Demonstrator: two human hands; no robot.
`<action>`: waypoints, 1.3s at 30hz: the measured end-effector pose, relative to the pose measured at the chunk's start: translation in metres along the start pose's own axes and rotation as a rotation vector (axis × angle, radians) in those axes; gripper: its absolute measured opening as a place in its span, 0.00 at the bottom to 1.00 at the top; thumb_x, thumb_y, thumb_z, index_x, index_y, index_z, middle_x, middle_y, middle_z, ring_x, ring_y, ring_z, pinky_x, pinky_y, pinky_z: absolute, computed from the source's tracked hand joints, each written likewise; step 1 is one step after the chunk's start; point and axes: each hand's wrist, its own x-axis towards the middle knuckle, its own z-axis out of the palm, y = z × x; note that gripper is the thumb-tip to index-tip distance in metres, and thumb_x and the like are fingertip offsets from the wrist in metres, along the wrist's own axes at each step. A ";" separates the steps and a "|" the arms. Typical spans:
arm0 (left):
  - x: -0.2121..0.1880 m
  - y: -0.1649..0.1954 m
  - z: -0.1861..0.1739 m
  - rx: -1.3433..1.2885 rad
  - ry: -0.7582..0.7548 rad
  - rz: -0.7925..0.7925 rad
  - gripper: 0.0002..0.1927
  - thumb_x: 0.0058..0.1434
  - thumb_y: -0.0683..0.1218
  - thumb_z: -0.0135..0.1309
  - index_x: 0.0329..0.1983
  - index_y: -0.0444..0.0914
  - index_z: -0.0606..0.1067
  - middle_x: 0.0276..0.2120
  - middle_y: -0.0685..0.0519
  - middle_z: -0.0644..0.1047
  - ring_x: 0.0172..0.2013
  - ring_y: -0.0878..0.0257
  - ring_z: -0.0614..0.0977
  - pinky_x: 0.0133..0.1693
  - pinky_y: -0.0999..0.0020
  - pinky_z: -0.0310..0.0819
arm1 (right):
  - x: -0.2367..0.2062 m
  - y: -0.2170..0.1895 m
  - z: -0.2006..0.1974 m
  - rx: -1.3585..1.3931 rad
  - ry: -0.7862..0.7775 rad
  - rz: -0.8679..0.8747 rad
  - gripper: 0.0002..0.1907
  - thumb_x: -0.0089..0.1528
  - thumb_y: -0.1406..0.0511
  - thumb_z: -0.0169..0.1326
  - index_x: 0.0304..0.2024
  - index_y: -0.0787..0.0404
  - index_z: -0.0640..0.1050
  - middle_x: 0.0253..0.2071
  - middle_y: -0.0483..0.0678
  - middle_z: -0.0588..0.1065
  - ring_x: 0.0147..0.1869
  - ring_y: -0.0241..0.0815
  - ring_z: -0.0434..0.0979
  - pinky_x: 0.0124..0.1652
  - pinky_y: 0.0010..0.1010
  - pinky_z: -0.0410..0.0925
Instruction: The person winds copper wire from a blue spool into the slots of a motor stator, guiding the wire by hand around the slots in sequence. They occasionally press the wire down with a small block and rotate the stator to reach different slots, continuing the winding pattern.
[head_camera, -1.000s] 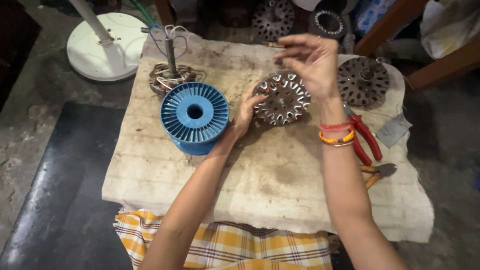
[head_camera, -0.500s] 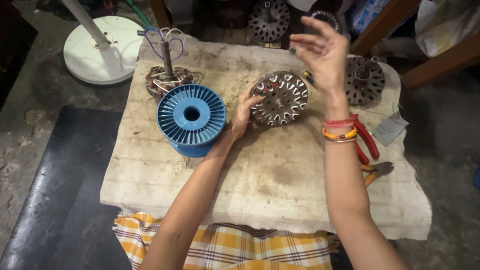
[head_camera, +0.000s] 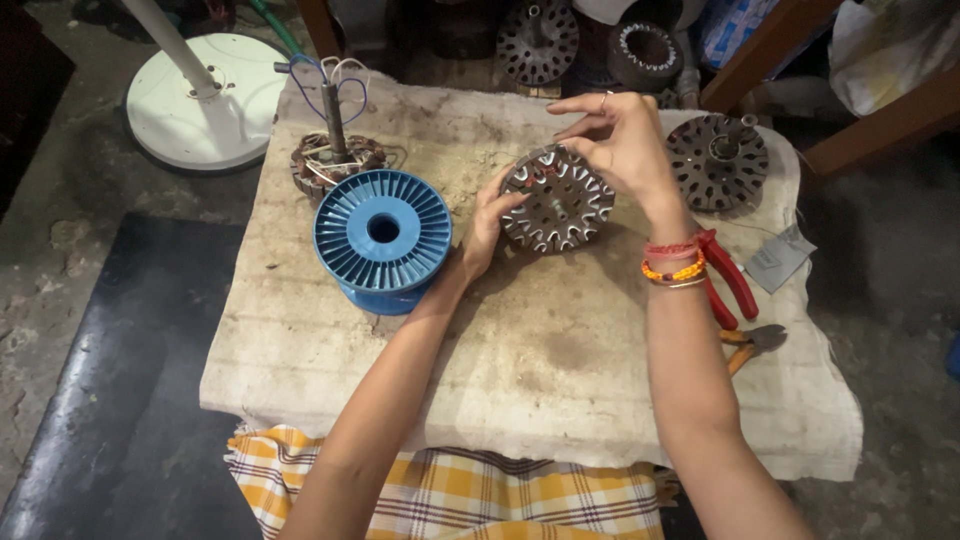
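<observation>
Head view: toothed metal disc (head_camera: 557, 200) propped on edge near the middle of the cloth-covered surface (head_camera: 560, 370), face tilted toward the camera, flat axis running roughly left to right. Left hand (head_camera: 487, 225) cupped against the disc's left rim, fingers (head_camera: 505, 205) curled onto the edge and steadying it. Right hand (head_camera: 625, 145) above the disc's upper right rim, thumb and fingers pinched nearly closed at the teeth; whether anything thin, such as wire, sits in that pinch cannot be told. Both hands touching the disc, right one higher and farther, left one nearer.

Just left of the disc, blue spool (head_camera: 382, 235) lying flat, hub hole up, no wire visible on it. Farther left, a wound coil ring (head_camera: 330, 160) with an upright shaft and loose leads. Right of the disc, a second dark slotted disc (head_camera: 718, 162) lying flat. Near right, red-handled pliers (head_camera: 728, 278), an orange-handled tool (head_camera: 748, 345) and a grey tag (head_camera: 780, 258). White fan base (head_camera: 205, 100) on the floor, far left.
</observation>
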 end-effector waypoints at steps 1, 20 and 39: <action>0.000 0.000 0.000 -0.008 -0.002 0.005 0.32 0.59 0.43 0.51 0.68 0.31 0.66 0.54 0.47 0.77 0.53 0.59 0.78 0.55 0.68 0.71 | 0.000 -0.001 0.002 -0.024 0.005 0.003 0.20 0.56 0.80 0.59 0.50 0.64 0.82 0.45 0.55 0.82 0.46 0.42 0.86 0.46 0.30 0.80; 0.003 -0.008 -0.004 0.021 0.005 0.016 0.33 0.59 0.44 0.50 0.69 0.32 0.67 0.54 0.48 0.78 0.52 0.60 0.78 0.55 0.68 0.70 | 0.006 0.020 0.030 -0.130 0.177 -0.117 0.16 0.62 0.79 0.57 0.49 0.60 0.83 0.45 0.52 0.83 0.46 0.43 0.87 0.46 0.29 0.77; -0.002 0.000 -0.001 0.026 -0.052 0.039 0.32 0.60 0.44 0.49 0.69 0.31 0.66 0.55 0.46 0.76 0.54 0.58 0.77 0.57 0.66 0.70 | 0.004 0.002 0.017 0.457 0.041 -0.120 0.14 0.64 0.78 0.60 0.52 0.68 0.79 0.42 0.56 0.82 0.45 0.43 0.86 0.46 0.32 0.82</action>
